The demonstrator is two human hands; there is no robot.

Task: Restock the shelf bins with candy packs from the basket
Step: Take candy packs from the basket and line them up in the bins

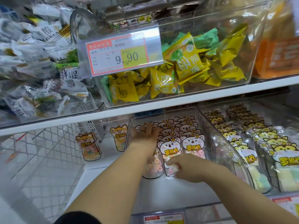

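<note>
A clear shelf bin (pixel 208 126) on the lower shelf holds rows of upright koala candy packs (pixel 182 131) filled with pastel rings. My left hand (pixel 148 132) reaches deep into that bin, palm down, fingers spread on the tops of the packs in the left row. My right hand (pixel 182 166) is at the bin's front and pinches the lower part of the front koala pack (pixel 168 152). The basket is not visible.
The clear bin (pixel 97 126) to the left holds two fox packs (pixel 89 147). A bin of yellow cat packs (pixel 242 143) stands to the right. The upper shelf (pixel 161 104) carries bins of yellow wrapped candies (pixel 186 68) and a price tag (pixel 119 55).
</note>
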